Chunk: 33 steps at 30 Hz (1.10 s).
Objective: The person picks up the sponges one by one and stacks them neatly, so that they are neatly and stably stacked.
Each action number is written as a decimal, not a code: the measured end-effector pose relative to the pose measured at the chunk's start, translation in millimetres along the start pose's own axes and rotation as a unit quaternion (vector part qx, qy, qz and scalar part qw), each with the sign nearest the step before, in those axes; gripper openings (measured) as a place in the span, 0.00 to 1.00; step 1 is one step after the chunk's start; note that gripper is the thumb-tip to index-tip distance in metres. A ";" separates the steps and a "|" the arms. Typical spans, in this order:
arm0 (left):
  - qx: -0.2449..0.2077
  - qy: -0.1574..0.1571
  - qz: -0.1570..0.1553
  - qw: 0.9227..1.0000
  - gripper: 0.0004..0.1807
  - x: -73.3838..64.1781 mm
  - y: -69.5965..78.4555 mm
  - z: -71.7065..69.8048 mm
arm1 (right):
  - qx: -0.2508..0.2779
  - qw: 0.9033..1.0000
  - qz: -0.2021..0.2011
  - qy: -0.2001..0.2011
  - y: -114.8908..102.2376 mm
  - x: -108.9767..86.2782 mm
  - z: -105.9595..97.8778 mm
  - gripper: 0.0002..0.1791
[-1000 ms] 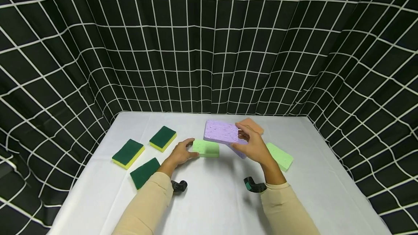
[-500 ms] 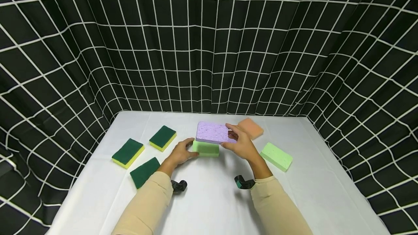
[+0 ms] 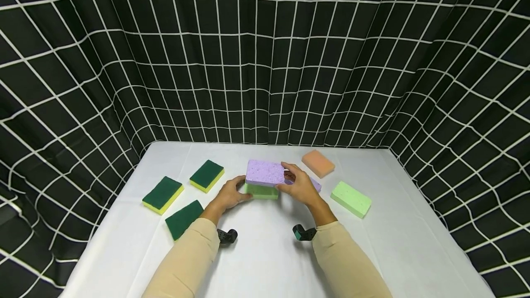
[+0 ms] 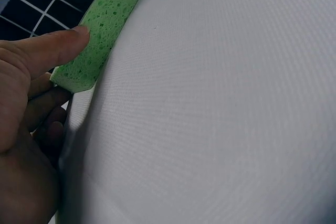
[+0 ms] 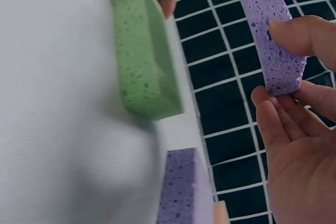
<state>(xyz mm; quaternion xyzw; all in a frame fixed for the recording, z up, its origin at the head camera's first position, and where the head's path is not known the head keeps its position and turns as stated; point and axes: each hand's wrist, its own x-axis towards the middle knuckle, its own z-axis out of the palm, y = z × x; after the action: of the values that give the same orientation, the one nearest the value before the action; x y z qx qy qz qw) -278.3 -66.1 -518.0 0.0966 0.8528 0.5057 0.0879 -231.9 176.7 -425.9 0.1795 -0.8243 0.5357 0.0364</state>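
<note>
A light green sponge (image 3: 262,192) lies on the white table, and my left hand (image 3: 227,195) grips its left end between thumb and fingers. In the left wrist view the thumb presses the near side of that green sponge (image 4: 107,35). My right hand (image 3: 301,187) pinches the right end of a purple sponge (image 3: 265,172), holding it just above the green one. The right wrist view shows the purple sponge (image 5: 268,35) raised, apart from the green sponge (image 5: 144,51) below. A second purple sponge (image 3: 313,184) lies on the table, partly hidden behind my right hand.
Three dark green and yellow scouring sponges (image 3: 163,194) lie to the left, one partly behind my left sleeve. An orange sponge (image 3: 318,163) and another light green sponge (image 3: 351,199) lie to the right. A black curtain with white grid lines (image 3: 269,59) surrounds the table.
My right hand has carried the purple sponge left and then lowered it over the green sponge. My left hand has stayed in place on the green sponge.
</note>
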 end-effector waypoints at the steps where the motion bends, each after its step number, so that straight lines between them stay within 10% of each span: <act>1: 0.002 0.000 -0.001 1.000 0.41 -0.3 0.1 -0.1 | -0.001 1.000 0.005 0.001 5.8 1.3 1.8 0.38; 9: -0.002 -0.001 -0.007 1.000 0.42 -1.4 1.3 -0.7 | -0.015 0.999 0.038 0.000 46.5 9.9 12.8 0.40; 33: -0.010 -0.002 -0.004 1.000 0.44 0.6 -2.3 -0.6 | -0.029 0.995 0.088 -0.027 62.8 8.7 26.1 0.41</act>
<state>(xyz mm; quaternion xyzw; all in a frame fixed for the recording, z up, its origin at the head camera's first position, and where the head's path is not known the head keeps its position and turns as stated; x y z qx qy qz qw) -279.2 -67.6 -519.8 0.0932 0.8482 0.5132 0.0925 -257.6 173.8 -489.5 0.1195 -0.8526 0.5080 -0.0280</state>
